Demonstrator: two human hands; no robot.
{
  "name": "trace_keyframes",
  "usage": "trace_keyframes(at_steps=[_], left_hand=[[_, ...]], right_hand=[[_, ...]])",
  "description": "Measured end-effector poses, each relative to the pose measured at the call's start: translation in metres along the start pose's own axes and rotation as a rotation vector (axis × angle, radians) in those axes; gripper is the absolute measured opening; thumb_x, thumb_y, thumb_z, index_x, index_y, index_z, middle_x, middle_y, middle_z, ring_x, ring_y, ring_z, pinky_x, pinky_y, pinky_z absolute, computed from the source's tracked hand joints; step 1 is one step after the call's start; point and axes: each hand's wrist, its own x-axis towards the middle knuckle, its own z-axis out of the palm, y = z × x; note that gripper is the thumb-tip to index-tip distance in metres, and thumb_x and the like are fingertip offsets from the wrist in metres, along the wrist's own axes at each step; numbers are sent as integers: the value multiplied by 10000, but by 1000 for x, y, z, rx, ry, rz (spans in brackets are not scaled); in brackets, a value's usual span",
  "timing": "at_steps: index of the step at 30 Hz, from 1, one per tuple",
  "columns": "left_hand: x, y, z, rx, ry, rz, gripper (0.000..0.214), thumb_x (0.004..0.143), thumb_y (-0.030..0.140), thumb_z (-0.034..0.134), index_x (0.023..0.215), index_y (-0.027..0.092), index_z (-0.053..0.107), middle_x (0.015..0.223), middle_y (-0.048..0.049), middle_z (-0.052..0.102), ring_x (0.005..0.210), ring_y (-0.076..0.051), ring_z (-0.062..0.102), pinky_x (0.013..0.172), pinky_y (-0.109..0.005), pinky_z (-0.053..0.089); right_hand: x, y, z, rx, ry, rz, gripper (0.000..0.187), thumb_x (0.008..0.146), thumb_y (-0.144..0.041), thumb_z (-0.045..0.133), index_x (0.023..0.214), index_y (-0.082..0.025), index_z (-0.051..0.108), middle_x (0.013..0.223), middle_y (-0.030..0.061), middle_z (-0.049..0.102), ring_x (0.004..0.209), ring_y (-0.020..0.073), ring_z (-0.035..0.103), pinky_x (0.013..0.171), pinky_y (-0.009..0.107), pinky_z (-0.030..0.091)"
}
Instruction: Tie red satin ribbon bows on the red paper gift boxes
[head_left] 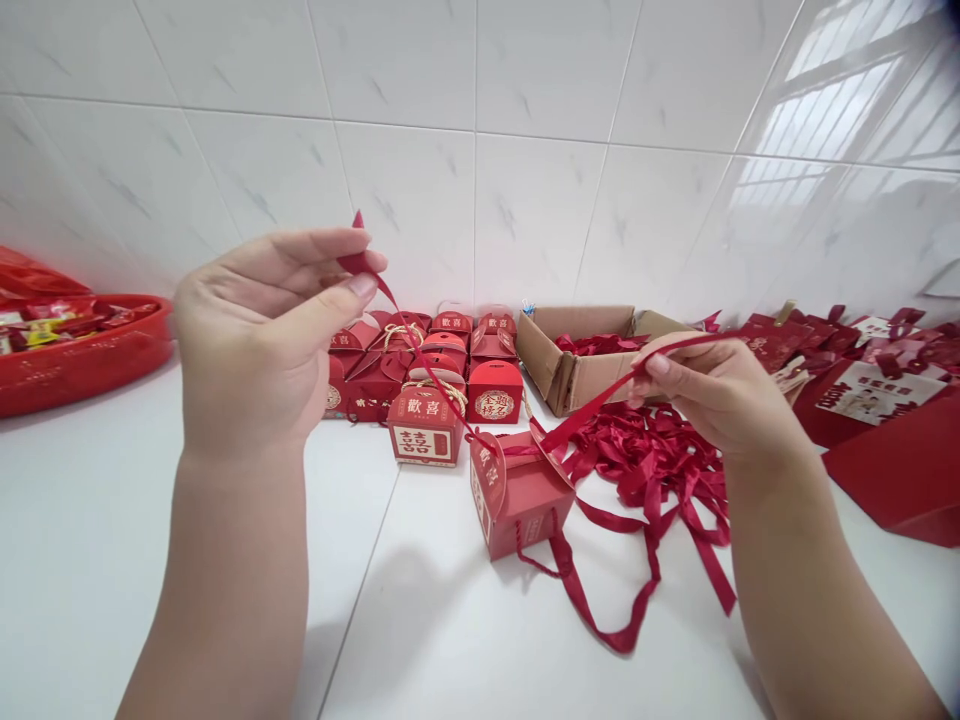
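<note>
A small red gift box [536, 495] sits tilted at the middle of the white table, a red ribbon [435, 375] running through its top. My left hand [277, 320], raised at the left, pinches one end of that ribbon between thumb and fingers. On the other side my right hand [697, 390] pinches the ribbon's other length, so both stretches rise taut from the box. A dark red cord hangs at the box's side. Beside it, under my right hand, lies a tangled heap of red ribbons [645, 455], with a loop trailing toward the front.
Several closed red gift boxes [427, 420] stand in rows behind. An open cardboard box [551, 375] holds more red material by the tiled wall [405, 60]. At the left is a red tray [112, 355] of wrapped sweets; at the right, red bags [900, 460].
</note>
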Motion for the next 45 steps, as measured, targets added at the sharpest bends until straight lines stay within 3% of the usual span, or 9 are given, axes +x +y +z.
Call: trace_keyframes(at_steps=[3,9,16,22,28,34,45], left_hand=[[1,0,-1,-5,27,-8,271,608,-90,657,779,105,734,687,-35,702,675,-111,638,584,-179,526],[1,-1,1,-42,47,-10,255,621,-66,658,783,120,724,690,-22,692,684,-119,646,596,-207,541],[-5,5,4,-54,-20,19,254,647,-21,697,831,154,708,741,10,696,722,-117,652,586,-194,553],[-2,16,16,-145,39,-82,440,590,27,783,979,195,660,800,1,692,697,-102,631,682,-227,571],[1,35,29,-30,-46,-244,376,643,115,751,978,249,642,784,2,653,719,-127,639,660,-238,561],[-1,42,38,-11,-42,-285,352,650,130,735,972,230,632,796,-6,644,730,-138,621,662,-261,542],[0,42,49,-64,-85,-352,301,674,147,678,960,214,612,831,-22,622,781,-151,609,695,-283,521]], right_hand=[[0,-3,3,-11,17,-113,64,792,-259,675,761,-247,730,784,-7,670,728,107,645,663,213,549],[-7,-11,5,-48,4,-256,141,849,-229,606,813,-248,741,881,19,664,948,157,608,784,259,525],[-11,-18,13,72,-93,-70,168,876,-294,564,827,-236,713,835,24,688,820,167,654,743,307,556],[-14,-23,38,38,1,14,170,826,-373,619,786,-225,693,689,11,661,627,134,613,580,251,510],[-14,-26,60,-62,157,-85,247,796,-433,630,710,-204,672,603,2,592,528,112,518,478,237,418],[-16,-35,67,-118,273,-109,203,789,-398,648,724,-211,696,643,5,613,595,115,533,502,220,405],[-17,-47,70,-114,350,-135,182,783,-399,650,778,-233,724,706,14,677,655,150,611,543,240,472]])
